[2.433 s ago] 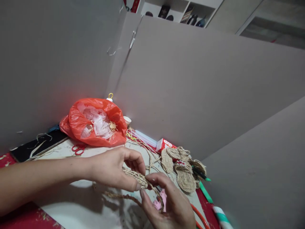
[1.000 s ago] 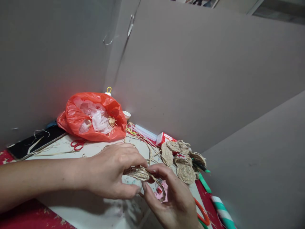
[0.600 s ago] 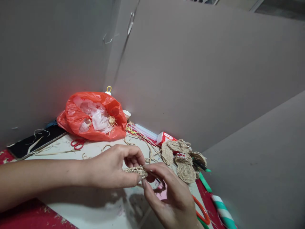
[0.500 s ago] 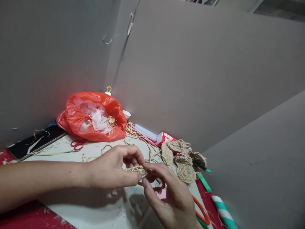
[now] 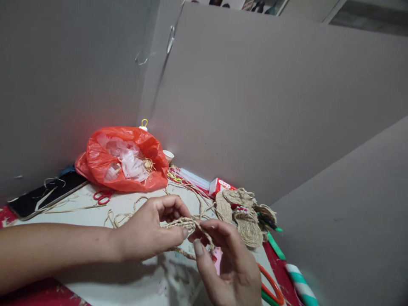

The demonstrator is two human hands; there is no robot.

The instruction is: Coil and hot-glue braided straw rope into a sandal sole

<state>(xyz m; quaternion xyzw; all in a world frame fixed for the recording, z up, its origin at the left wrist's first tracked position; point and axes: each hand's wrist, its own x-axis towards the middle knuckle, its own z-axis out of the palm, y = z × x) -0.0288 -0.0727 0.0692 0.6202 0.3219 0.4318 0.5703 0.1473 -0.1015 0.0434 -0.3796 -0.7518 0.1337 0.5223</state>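
Note:
My left hand [image 5: 153, 231] pinches a small braided piece of straw rope [image 5: 183, 222] between thumb and fingers, above the white board. My right hand [image 5: 228, 259] is at the piece's right end, its fingers curled round a loop of the same rope, with the thumb nearer me. A strand hangs below the piece between the hands. The right fingertips are partly hidden behind the rope. Beyond the hands, several small woven straw soles [image 5: 248, 227] lie piled at the right, with loose straw cord [image 5: 201, 206] nearby.
A red plastic bag [image 5: 98, 170] holding white plastic and straw stands at the back left. Red scissors [image 5: 102, 196] lie before it, next to a dark flat slab [image 5: 47, 195]. Orange scissor handles [image 5: 270, 282] and a green-striped roll [image 5: 301, 284] are at right. Grey panels [image 5: 255, 106] enclose the table.
My right thumb has drawn away from the left thumb, and a loop of straw rope now shows between the hands. The view has tilted up slightly.

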